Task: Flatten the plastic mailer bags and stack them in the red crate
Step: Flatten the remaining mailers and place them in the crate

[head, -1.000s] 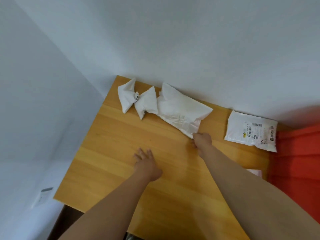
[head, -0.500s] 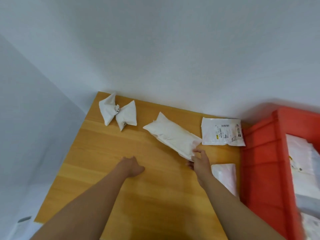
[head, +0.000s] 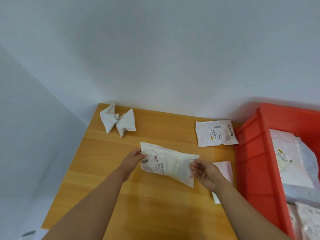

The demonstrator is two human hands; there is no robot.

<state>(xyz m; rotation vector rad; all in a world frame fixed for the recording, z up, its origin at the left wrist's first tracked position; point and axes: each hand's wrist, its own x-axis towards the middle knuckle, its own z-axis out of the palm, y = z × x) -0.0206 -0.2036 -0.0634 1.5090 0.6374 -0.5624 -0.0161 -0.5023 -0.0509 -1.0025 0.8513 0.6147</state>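
Observation:
A puffy white mailer bag (head: pixel 170 163) with a printed label is held between both hands over the wooden table (head: pixel 107 170). My left hand (head: pixel 134 157) pinches its left end. My right hand (head: pixel 203 171) grips its right end. A flat labelled mailer bag (head: pixel 215 133) lies at the table's back right. A pinkish mailer bag (head: pixel 224 170) lies partly hidden under my right hand and forearm. The red crate (head: pixel 251 158) stands to the right of the table with several flat mailer bags (head: pixel 294 161) stacked inside.
Two crumpled white bags (head: pixel 118 121) lie at the table's far left corner. White walls meet the table's back and left edges. The table's near edge is at the lower left.
My right hand pulled the white bag from the back of the table toward me. My left hand left the table and took its left end. The label side now faces up.

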